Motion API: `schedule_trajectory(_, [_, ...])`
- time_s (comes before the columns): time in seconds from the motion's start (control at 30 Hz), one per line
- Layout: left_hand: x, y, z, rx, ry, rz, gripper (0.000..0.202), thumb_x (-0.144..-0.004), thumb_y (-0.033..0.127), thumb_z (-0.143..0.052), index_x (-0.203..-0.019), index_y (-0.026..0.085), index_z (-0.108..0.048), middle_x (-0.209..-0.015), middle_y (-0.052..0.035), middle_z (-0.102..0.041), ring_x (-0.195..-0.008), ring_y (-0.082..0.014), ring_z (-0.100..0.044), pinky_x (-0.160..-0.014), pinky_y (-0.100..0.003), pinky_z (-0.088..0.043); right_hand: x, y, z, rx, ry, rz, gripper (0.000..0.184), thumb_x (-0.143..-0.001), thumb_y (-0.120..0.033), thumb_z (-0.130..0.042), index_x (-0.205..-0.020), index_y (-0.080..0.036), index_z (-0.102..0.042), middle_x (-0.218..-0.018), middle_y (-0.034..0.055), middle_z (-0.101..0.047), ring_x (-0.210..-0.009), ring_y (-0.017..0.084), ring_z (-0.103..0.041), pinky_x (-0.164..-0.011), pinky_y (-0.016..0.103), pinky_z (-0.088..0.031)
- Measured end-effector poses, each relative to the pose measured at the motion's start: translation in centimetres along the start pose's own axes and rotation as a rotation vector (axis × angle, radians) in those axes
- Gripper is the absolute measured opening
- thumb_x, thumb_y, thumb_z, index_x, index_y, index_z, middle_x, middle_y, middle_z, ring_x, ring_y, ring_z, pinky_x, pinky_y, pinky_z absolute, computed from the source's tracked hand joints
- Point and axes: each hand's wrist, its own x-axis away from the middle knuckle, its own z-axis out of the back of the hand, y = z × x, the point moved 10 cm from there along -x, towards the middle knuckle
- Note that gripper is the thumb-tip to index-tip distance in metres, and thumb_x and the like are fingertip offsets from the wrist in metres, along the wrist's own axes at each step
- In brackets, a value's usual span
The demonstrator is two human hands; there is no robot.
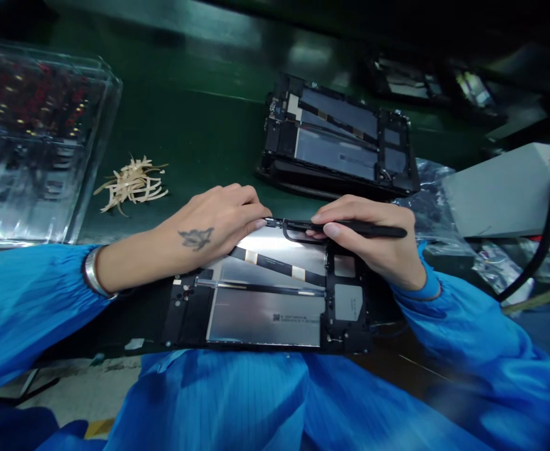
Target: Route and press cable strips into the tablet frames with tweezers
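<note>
An opened tablet (pixel 265 316) lies in front of me, with silver panels, a black frame and dark flat cables across it. My left hand (pixel 218 219) is closed at its far edge, thumb and fingers bent together over the rim beside a small part. Black tweezers (pixel 371 229) are pinched in my right hand (pixel 373 235), tips pointing left along that same edge. Close to the tips a thin black cable (pixel 298 239) curves over the silver panel. The undersides of my left fingers are hidden.
Beyond my hands rests a stack of opened tablets (pixel 341 144). At left are a pile of pale strips (pixel 134 183) and a clear plastic tray (pixel 25 194) of small parts. Right of me are a grey box (pixel 500 191), plastic bags (pixel 432 188) and a black cable (pixel 547 232).
</note>
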Motion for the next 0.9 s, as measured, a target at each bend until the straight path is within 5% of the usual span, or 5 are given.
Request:
schedule_trajectory(0.5, [0.5, 0.8, 0.7, -0.010, 0.129, -0.076, 0.032, -0.107, 0.025, -0.040, -0.121, 0.022, -0.068, -0.108, -0.0064, -0.066, -0.094, -0.0212, -0.062, -0.073, -0.031, -0.043, 0.3, 0.1, 0.1, 0.004, -0.007, 0.039, 0.024, -0.089, -0.015, -0.072, -0.103, -0.032, -0.081, -0.098, -0.0003, -0.078, -0.087, 0.017, -0.071, -0.078, 0.031, -0.059])
schedule_trajectory(0.67, [0.9, 1.4, 1.1, 0.084, 0.186, -0.176, 0.035, -0.102, 0.016, -0.040, -0.129, 0.027, -0.060, -0.130, -0.0053, -0.064, -0.112, -0.0231, -0.062, -0.088, -0.035, -0.049, 0.3, 0.0, 0.0, 0.032, -0.018, 0.036, 0.026, -0.089, -0.013, -0.072, -0.104, -0.033, -0.080, -0.099, -0.0011, -0.077, -0.090, 0.015, -0.071, -0.080, 0.030, -0.059])
schedule_trajectory(0.9, [1.2, 1.4, 0.1, 0.139, 0.086, -0.260, 0.043, -0.099, 0.012, -0.041, -0.138, 0.030, -0.049, -0.149, -0.0034, -0.055, -0.130, -0.0236, -0.056, -0.104, -0.038, -0.046, 0.7, 0.9, 0.6, -0.084, 0.061, -0.081, 0.016, -0.090, -0.017, -0.072, -0.098, -0.028, -0.081, -0.096, 0.0009, -0.074, -0.076, 0.015, -0.074, -0.071, 0.030, -0.065])
